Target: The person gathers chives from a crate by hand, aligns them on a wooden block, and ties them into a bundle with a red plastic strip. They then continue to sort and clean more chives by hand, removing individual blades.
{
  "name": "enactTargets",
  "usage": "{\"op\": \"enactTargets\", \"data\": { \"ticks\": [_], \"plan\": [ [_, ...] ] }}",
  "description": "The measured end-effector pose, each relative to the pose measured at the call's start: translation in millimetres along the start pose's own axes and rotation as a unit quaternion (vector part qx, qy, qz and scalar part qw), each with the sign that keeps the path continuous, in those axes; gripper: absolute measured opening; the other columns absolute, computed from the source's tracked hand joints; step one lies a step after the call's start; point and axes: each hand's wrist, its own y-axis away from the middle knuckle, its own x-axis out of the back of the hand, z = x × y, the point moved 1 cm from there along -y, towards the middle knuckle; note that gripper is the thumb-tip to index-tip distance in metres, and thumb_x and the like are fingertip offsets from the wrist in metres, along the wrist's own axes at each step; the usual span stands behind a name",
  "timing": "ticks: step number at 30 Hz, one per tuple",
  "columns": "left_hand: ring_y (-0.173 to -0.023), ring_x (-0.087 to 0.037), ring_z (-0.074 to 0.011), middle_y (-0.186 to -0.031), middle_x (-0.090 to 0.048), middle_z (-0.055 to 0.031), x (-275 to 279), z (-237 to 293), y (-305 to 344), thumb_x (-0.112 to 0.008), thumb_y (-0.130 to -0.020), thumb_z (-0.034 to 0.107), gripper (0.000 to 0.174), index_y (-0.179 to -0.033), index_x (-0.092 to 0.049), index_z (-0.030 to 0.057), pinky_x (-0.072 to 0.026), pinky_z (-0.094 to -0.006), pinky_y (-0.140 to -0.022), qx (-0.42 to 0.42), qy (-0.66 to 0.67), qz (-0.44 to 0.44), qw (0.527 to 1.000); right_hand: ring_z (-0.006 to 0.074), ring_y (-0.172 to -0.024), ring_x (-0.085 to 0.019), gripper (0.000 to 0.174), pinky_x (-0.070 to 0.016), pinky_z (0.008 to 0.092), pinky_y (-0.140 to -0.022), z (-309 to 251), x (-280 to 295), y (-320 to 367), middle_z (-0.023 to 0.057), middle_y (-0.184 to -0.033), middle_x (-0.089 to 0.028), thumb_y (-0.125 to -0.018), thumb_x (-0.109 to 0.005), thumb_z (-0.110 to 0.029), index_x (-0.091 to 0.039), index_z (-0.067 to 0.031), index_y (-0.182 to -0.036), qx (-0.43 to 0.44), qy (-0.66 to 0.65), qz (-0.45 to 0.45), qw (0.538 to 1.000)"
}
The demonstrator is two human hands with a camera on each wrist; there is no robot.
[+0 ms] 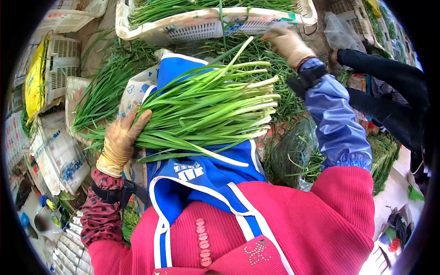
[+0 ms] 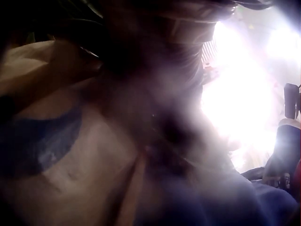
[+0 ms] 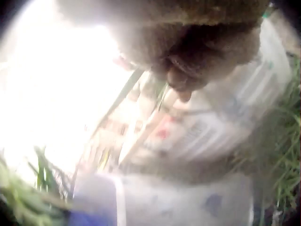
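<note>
A thick bunch of garlic chives [image 1: 206, 107] lies across the blue apron [image 1: 183, 170] over the lap, pale stem ends to the right. My gloved left hand [image 1: 120, 140] grips its leafy side, the thumb on top and part of the fingers hidden under leaves. My gloved right hand [image 1: 289, 48], blurred, is off the bunch, beside the near right corner of a white crate [image 1: 192, 31]. In the right wrist view its fingers look curled near thin green blades; I cannot tell if it holds any. The left wrist view is dark and blurred.
More chives [image 1: 211, 8] fill the crate. Loose leaves [image 1: 293, 87] litter the ground around, with another pile of chives [image 1: 103, 94] at the left. A plastic bag [image 1: 293, 151] sits right of the lap. Another person's dark sleeve [image 1: 380, 66] reaches in from the right.
</note>
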Motion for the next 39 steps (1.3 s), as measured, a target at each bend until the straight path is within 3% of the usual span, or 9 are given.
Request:
{"op": "enactTargets", "data": {
  "ticks": [5,9,12,18,21,25,31,36,39],
  "plan": [
    [-0.088,-0.064,-0.0376,-0.131,-0.056,-0.0139,4.7,4.2,-1.3,-0.079,-0.059,0.008,0.095,-0.146,-0.043,0.0256,-0.0535,-0.0435,-0.073,0.004,0.023,-0.017,1.000,0.0160,-0.094,-0.065,0.046,-0.0516,0.0284,-0.083,-32.0,58.7,69.1,0.0114,-0.101,-0.070,-0.091,-0.066,-0.026,-0.055,-0.0079,-0.132,0.053,0.406,0.223,0.885],
    [-0.089,-0.065,-0.0377,-0.131,-0.056,-0.0130,5.4,5.0,-2.8,-0.083,-0.055,0.011,0.103,-0.147,-0.041,0.0264,-0.0542,-0.0437,-0.074,-0.001,0.017,-0.010,1.000,0.0107,-0.089,-0.065,0.028,-0.0516,0.0259,-0.080,-102.6,23.8,131.3,0.0085,-0.096,-0.070,-0.084,-0.071,-0.009,-0.069,-0.0053,-0.111,0.230,0.029,-0.005,0.973],
    [-0.088,-0.065,-0.0377,-0.130,-0.056,-0.0125,4.0,7.6,-1.8,-0.083,-0.057,0.010,0.103,-0.148,-0.039,0.0270,-0.0545,-0.0438,-0.074,0.027,0.000,-0.039,0.999,0.0276,-0.089,-0.067,0.026,-0.0536,0.0388,-0.078,-118.1,-3.6,138.1,0.0093,-0.095,-0.067,-0.078,-0.073,-0.016,-0.072,-0.0116,-0.103,0.368,0.318,0.043,0.872],
    [-0.082,-0.066,-0.0383,-0.130,-0.055,-0.0148,7.9,12.6,-2.9,-0.074,-0.065,0.005,0.098,-0.151,-0.034,0.0273,-0.0548,-0.0442,-0.070,0.025,-0.018,-0.051,0.998,0.0371,-0.086,-0.067,0.021,-0.0541,0.0471,-0.077,-138.3,-35.4,135.2,0.0152,-0.084,-0.069,-0.079,-0.067,-0.024,-0.072,-0.0070,-0.089,0.277,0.463,-0.050,0.841],
    [-0.083,-0.066,-0.0378,-0.130,-0.056,-0.0162,6.9,11.6,-3.5,-0.067,-0.072,0.002,0.089,-0.151,-0.034,0.0259,-0.0546,-0.0437,-0.070,0.027,-0.038,-0.044,0.998,0.0264,-0.083,-0.070,0.035,-0.0552,0.0358,-0.076,-174.8,-30.6,169.7,0.0157,-0.092,-0.073,-0.078,-0.071,-0.025,-0.071,-0.0006,-0.103,0.275,0.135,-0.344,0.888],
    [-0.086,-0.066,-0.0381,-0.129,-0.057,-0.0160,6.1,18.3,-0.9,-0.065,-0.078,0.005,0.081,-0.151,-0.036,0.0247,-0.0546,-0.0432,-0.073,0.025,-0.032,-0.006,0.999,0.0170,-0.083,-0.067,0.031,-0.0550,0.0315,-0.074,-176.0,-8.8,193.4,0.0120,-0.093,-0.072,-0.079,-0.074,-0.012,-0.069,0.0010,-0.107,0.294,-0.077,-0.574,0.760],
    [-0.099,-0.065,-0.0378,-0.128,-0.060,-0.0146,4.1,21.6,-5.5,-0.067,-0.079,0.008,0.076,-0.149,-0.040,0.0231,-0.0538,-0.0419,-0.080,0.039,0.049,0.000,0.998,0.0140,-0.087,-0.064,0.052,-0.0534,0.0292,-0.076,-60.5,20.0,125.0,0.0092,-0.101,-0.070,-0.078,-0.072,-0.014,-0.059,0.0002,-0.126,0.135,0.052,-0.049,0.988],
    [-0.108,-0.065,-0.0350,-0.125,-0.063,-0.0170,12.3,30.7,-5.8,-0.067,-0.081,0.007,0.074,-0.148,-0.042,0.0239,-0.0533,-0.0367,-0.086,0.061,0.165,-0.007,0.984,0.0161,-0.096,-0.065,0.064,-0.0535,0.0293,-0.084,-50.8,-27.3,100.7,0.0065,-0.108,-0.068,-0.079,-0.077,-0.015,-0.052,-0.0035,-0.137,0.137,-0.080,-0.012,0.987],
    [-0.112,-0.064,-0.0203,-0.125,-0.065,-0.0153,-12.9,19.6,7.3,-0.065,-0.085,0.000,0.066,-0.146,-0.044,0.0085,-0.0484,-0.0311,-0.096,0.113,0.381,-0.029,0.917,0.0122,-0.098,-0.063,0.050,-0.0520,0.0299,-0.086,-76.8,-20.6,111.3,0.0027,-0.111,-0.066,-0.093,-0.067,-0.022,-0.050,-0.0058,-0.137,0.221,-0.453,-0.108,0.857]
  ]
}}
